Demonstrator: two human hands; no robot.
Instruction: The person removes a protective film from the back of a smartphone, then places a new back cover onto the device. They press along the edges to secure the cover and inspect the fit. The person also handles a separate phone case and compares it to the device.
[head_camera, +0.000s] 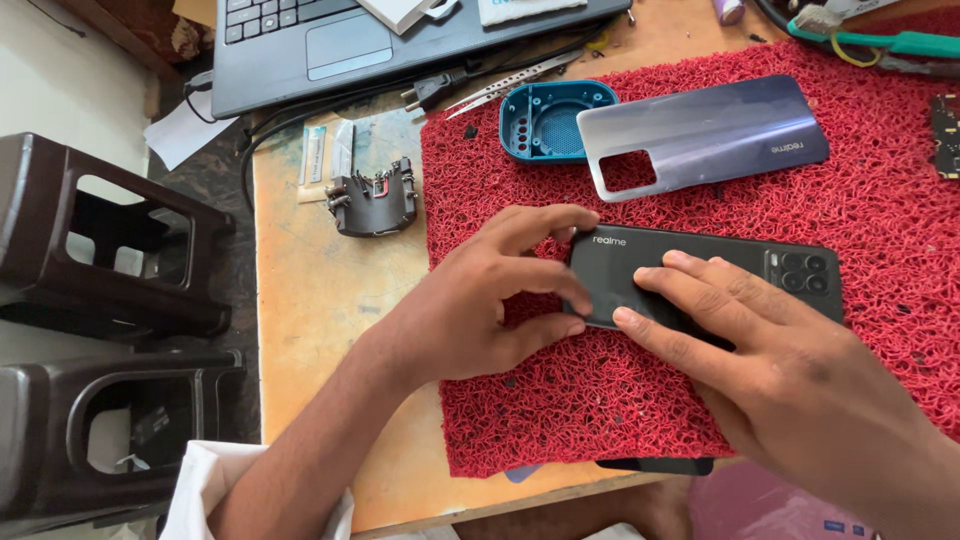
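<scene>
A black smartphone (690, 255) lies back up on a red looped mat (850, 210), its camera cluster toward the right. My left hand (480, 300) grips the phone's left end, thumb under the near corner and fingers curled over the far corner. My right hand (770, 350) rests on the phone's back, with its fingertips pressing the near edge and middle of the cover. Farther back on the mat lies a separate silvery-purple phone back cover (700, 130) with a camera cut-out.
A blue round-cornered plastic tray (545, 120) sits at the mat's far left edge, tweezers (510, 85) beside it. A laptop (330, 40) stands at the back. A small black holder with tools (375, 200) rests on the wooden table (310, 300). Dark plastic stools (100, 240) stand left.
</scene>
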